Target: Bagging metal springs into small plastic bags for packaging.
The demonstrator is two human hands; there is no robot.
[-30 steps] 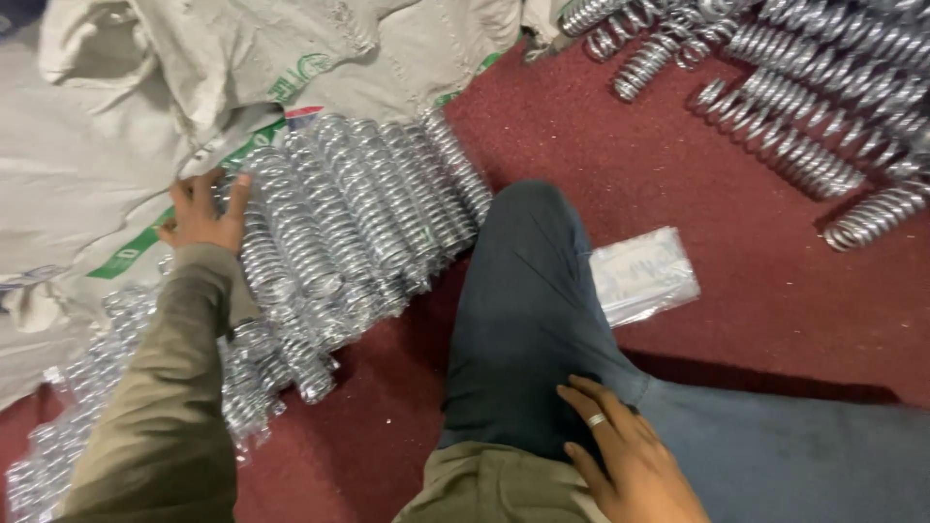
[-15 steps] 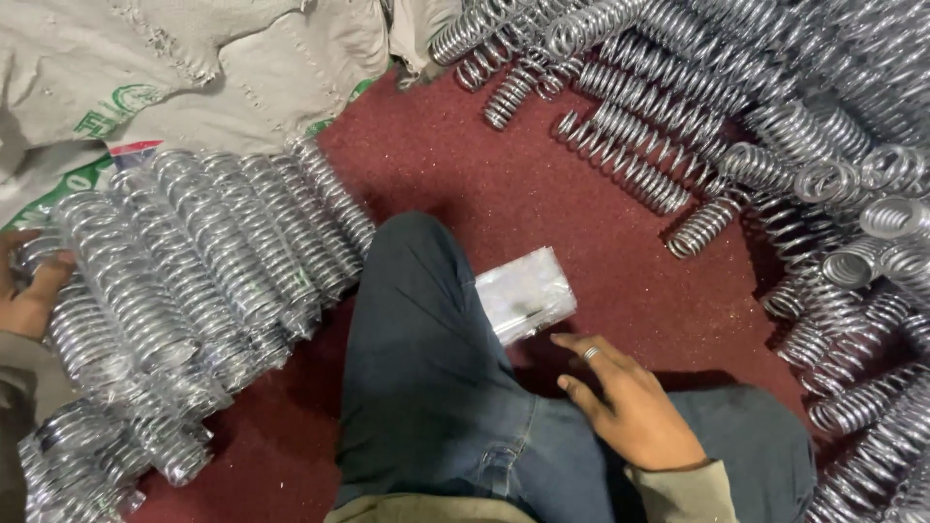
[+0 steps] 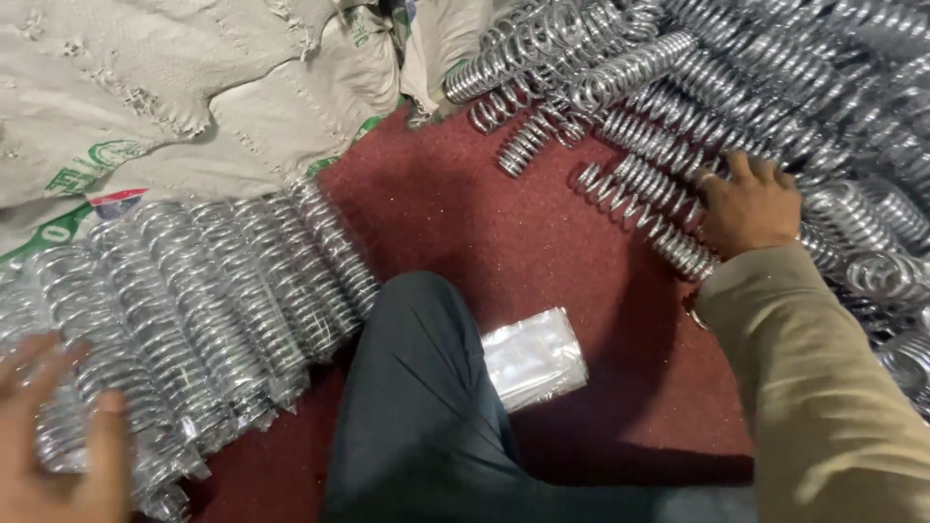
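Observation:
My right hand [image 3: 748, 205] rests palm down on a heap of loose shiny metal coil springs [image 3: 736, 87] at the upper right, fingers spread over a few of them; no spring is clearly gripped. My left hand [image 3: 53, 436] is blurred at the lower left corner, fingers apart, lying on a row of springs wrapped in clear plastic [image 3: 203, 300]. My knee in dark trousers [image 3: 417, 407] sits between the two piles.
A small stack of clear plastic bags [image 3: 535, 356] lies on the red carpet [image 3: 465, 213] beside my knee. Worn woven sacks [image 3: 184, 97] cover the upper left, behind the wrapped springs.
My right hand has left my leg and reached up and right onto the loose spring heap. The view has swung right; my left hand has slid lower on the wrapped springs.

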